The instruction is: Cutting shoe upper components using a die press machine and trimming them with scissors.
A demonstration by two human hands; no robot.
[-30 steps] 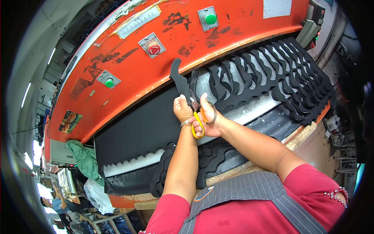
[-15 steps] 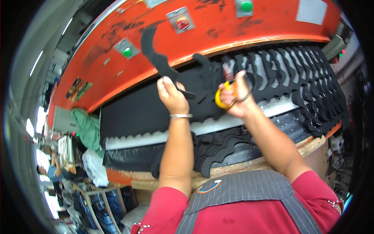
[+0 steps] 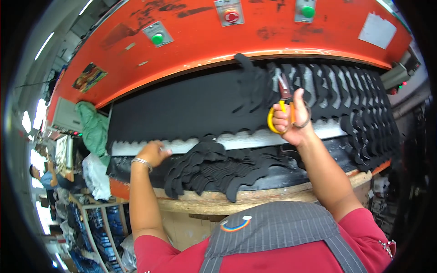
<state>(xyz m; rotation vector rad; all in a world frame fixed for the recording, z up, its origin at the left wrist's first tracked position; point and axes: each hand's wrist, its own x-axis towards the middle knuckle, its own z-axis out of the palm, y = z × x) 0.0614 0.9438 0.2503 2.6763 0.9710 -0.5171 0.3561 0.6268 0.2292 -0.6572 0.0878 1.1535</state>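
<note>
My right hand [image 3: 293,120] grips a pair of scissors [image 3: 285,93] with yellow-orange handles, its dark reddish blades pointing up and away over the black sheet. My left hand [image 3: 153,154] is empty, thumb apart from the loosely bent fingers, above the pale strip along the sheet's near edge. Just right of it lies a heap of wavy black cut pieces [image 3: 205,168] near the front edge. A broad black sheet [image 3: 182,102] with a scalloped near edge covers the bed. Loose dark pieces [image 3: 248,79] lie around its right end.
Rows of wavy cut strips [image 3: 337,84] fill the right side. Behind rises an orange machine panel [image 3: 195,41] with green buttons [image 3: 157,39] and a red button [image 3: 231,17]. At the left hang a green cloth [image 3: 91,129] and a white plastic bag [image 3: 95,175]. Another person [image 3: 45,177] is far left.
My left hand has let go of a curved black strip and moved left and nearer. The heap at the front has grown. My right hand, with the scissors, has shifted slightly right.
</note>
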